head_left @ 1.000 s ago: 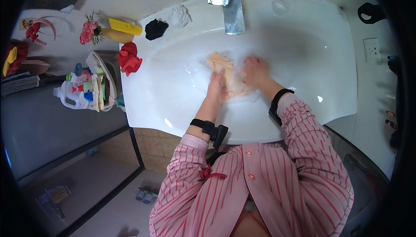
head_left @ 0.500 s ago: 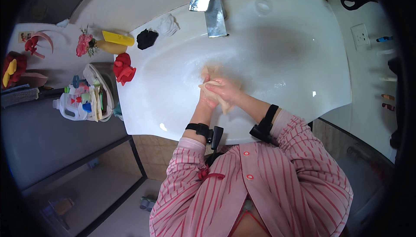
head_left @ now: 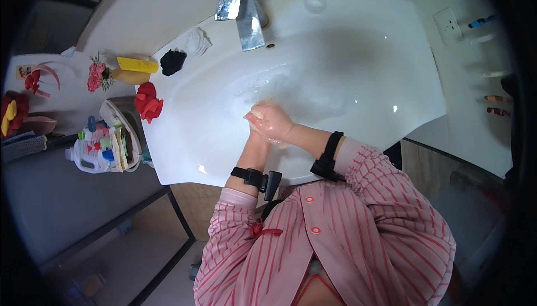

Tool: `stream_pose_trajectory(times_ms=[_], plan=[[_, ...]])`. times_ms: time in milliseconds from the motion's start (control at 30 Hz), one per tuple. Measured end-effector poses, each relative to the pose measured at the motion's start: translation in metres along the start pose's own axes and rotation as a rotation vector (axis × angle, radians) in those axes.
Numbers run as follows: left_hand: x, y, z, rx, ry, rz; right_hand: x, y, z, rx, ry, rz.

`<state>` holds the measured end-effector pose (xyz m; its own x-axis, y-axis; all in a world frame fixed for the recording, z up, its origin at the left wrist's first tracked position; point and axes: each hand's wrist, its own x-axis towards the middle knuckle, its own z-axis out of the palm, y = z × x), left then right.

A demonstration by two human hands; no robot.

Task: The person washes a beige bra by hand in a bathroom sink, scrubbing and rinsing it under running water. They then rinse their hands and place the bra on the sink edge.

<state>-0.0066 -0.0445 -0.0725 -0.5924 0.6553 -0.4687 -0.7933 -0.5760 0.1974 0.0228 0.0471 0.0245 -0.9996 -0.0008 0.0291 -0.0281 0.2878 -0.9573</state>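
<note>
Over the white washbasin [head_left: 190,138], my two hands press together around a wet, thin beige cloth [head_left: 278,143]. My right hand [head_left: 275,122] is on top, its fingers closed round the bunched fabric. Beneath it, my left hand [head_left: 251,121] is mostly covered, though it grips the same cloth from the left side. A bit of the cloth shows between the hands and another below them. Water with some bubbles lies in the basin just beyond. The chrome faucet [head_left: 249,24] stands at the back rim.
On the basin's left rim lie crumpled red [head_left: 149,103], black [head_left: 173,62] and white [head_left: 196,41] cloths. Left of them are a yellow tube [head_left: 137,64], pink flowers [head_left: 97,76] and a bin of bottles [head_left: 120,133]. A wall socket [head_left: 448,25] is at right.
The beige cloth is bunched tighter between my hands; the part that spread out beyond them is now gathered in. My right hand now covers more of the left. The view has shifted slightly.
</note>
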Motion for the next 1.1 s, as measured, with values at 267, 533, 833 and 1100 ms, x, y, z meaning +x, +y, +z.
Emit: stream_pose_trajectory(times_ms=[267,533,833,1100], plan=[[-0.047,0.023,0.063,0.436,0.582,-0.051,0.031,0.045,-0.076,-0.587,-0.078,0.28],[-0.018,0.02,0.034,0.418,0.586,-0.022,-0.001,0.079,-0.066,-1.067,-0.066,0.187],[-0.016,0.014,0.018,0.494,0.582,-0.025,0.013,0.107,-0.07,-1.15,-0.163,0.181],[-0.031,0.005,0.041,0.402,0.476,-0.026,0.02,0.105,-0.061,-0.632,-0.074,0.186]])
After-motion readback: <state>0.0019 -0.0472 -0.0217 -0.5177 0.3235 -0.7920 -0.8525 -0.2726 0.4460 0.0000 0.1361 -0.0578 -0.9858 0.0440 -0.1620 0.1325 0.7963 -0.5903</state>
